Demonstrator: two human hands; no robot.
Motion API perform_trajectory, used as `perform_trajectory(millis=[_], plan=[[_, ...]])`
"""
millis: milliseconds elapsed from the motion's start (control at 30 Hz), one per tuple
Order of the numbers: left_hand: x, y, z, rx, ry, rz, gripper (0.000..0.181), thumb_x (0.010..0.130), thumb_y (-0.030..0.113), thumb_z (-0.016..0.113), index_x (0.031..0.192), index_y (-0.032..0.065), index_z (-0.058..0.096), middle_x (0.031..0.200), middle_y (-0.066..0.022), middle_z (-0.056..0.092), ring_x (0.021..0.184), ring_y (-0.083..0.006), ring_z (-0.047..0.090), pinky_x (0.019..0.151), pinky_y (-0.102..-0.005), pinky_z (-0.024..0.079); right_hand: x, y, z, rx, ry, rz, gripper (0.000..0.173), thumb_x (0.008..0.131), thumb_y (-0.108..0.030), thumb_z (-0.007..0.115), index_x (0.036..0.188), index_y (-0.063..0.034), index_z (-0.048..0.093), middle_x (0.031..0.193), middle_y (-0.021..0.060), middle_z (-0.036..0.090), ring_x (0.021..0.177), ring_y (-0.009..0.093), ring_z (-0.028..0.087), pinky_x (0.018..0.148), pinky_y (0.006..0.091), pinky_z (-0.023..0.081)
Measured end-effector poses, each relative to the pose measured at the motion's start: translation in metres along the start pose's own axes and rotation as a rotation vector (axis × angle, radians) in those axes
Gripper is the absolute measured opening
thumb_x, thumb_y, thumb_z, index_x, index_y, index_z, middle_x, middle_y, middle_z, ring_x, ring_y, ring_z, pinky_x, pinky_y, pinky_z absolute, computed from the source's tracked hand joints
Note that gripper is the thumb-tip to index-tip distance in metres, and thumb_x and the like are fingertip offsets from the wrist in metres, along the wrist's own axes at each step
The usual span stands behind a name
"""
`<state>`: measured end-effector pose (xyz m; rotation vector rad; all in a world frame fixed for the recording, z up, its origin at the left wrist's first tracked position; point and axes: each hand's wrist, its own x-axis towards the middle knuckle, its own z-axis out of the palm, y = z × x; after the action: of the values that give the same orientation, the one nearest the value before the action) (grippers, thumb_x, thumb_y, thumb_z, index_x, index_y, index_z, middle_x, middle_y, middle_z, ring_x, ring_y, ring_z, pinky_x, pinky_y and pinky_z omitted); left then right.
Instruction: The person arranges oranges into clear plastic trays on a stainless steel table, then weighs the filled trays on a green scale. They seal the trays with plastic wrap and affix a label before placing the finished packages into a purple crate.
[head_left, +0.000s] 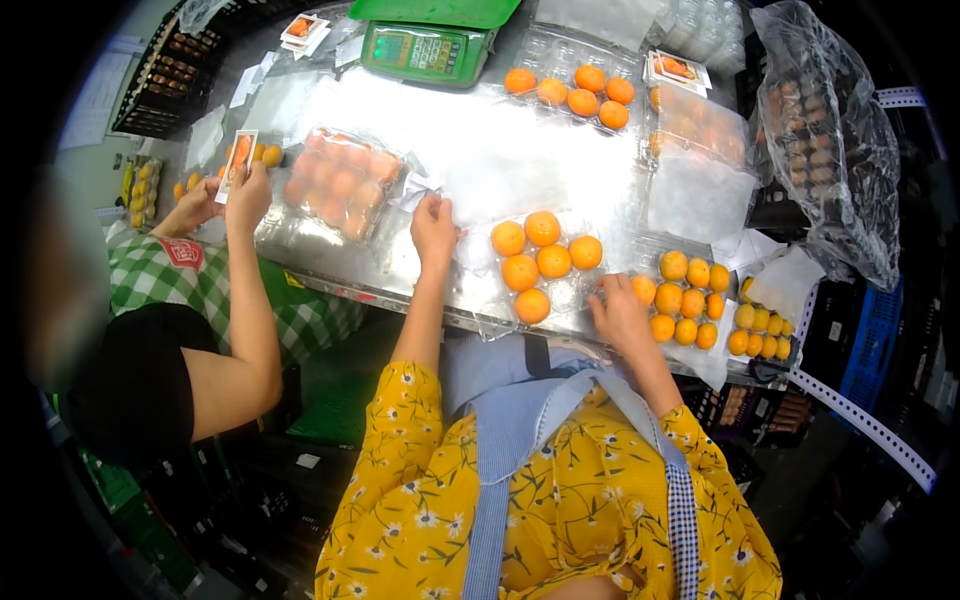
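Before me a clear plastic tray (564, 298) holds several orange mandarin-like fruits (553, 261), with some of its cups unfilled. My left hand (433, 234) is just left of this tray, fingertips pinched together beside crumpled white paper (417, 189). Whether the paper is between those fingers is unclear. On the tray's right side, my right hand (624, 309) has bent fingers and a thumb close to its edge. Next to that hand is a fuller group of orange fruits (679, 301), and the hand overlaps the nearest one. What its fingertips touch is hard to make out.
At left, a co-worker's hands (244, 196) hold a picture card (238, 161) near a covered fruit pack (341, 184). A green scale (427, 49) stands at the back. Farther right are another fruit tray (576, 94), stacked packs (701, 120) and a plastic-wrapped crate (810, 142).
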<state>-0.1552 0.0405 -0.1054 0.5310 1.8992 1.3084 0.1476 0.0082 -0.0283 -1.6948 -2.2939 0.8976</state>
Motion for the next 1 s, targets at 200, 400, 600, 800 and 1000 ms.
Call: perform_trajectory(millis=[200, 400, 600, 800, 1000], plan=[[0.013, -0.033, -0.013, 0.067, 0.071, 0.054, 0.027, 0.088, 0.013, 0.056, 0.108, -0.0040, 0.051, 0.089, -0.0080, 0.051, 0.058, -0.0119, 0.051, 0.049, -0.0316, 0.058, 0.008, 0.006, 0.001, 0.110, -0.003, 0.040, 0.025, 0.080, -0.014, 0.062, 0.100, -0.0010, 0.056, 0.099, 0.0193, 0.055, 0.081, 0.036, 0.058, 0.072, 0.0432, 0.048], [0.004, -0.015, -0.018, 0.026, 0.069, -0.052, 0.023, 0.089, 0.012, 0.053, 0.103, -0.0065, 0.050, 0.092, -0.0157, 0.054, 0.068, -0.0195, 0.059, 0.049, -0.0313, 0.056, 0.018, 0.003, -0.008, 0.243, 0.064, 0.072, 0.026, 0.079, -0.015, 0.064, 0.100, -0.0010, 0.058, 0.101, 0.0183, 0.055, 0.079, 0.032, 0.058, 0.071, 0.0390, 0.048], [-0.028, 0.002, -0.003, -0.146, 0.022, -0.123, 0.021, 0.090, 0.007, 0.051, 0.106, -0.0034, 0.042, 0.085, -0.0089, 0.043, 0.060, -0.0145, 0.052, 0.049, -0.0339, 0.059, 0.034, 0.014, -0.015, 0.153, 0.147, 0.023, 0.026, 0.078, -0.014, 0.065, 0.099, 0.0003, 0.059, 0.103, 0.0186, 0.056, 0.095, 0.034, 0.055, 0.082, 0.0404, 0.045], [-0.044, -0.006, -0.002, -0.154, -0.003, -0.177, 0.023, 0.090, 0.007, 0.051, 0.107, -0.0041, 0.040, 0.085, -0.0071, 0.041, 0.059, -0.0132, 0.050, 0.051, -0.0341, 0.060, 0.034, 0.020, -0.023, 0.014, 0.136, 0.007, 0.031, 0.077, -0.015, 0.066, 0.102, 0.0020, 0.060, 0.103, 0.0189, 0.057, 0.097, 0.035, 0.054, 0.084, 0.0406, 0.045], [-0.034, 0.003, -0.002, -0.043, -0.012, -0.165, 0.026, 0.089, 0.011, 0.054, 0.106, -0.0053, 0.042, 0.082, -0.0069, 0.043, 0.060, -0.0134, 0.051, 0.050, -0.0324, 0.059, 0.029, 0.021, -0.022, 0.079, 0.069, 0.054, 0.031, 0.079, -0.020, 0.064, 0.102, 0.0006, 0.061, 0.101, 0.0185, 0.059, 0.093, 0.034, 0.057, 0.081, 0.0410, 0.046]])
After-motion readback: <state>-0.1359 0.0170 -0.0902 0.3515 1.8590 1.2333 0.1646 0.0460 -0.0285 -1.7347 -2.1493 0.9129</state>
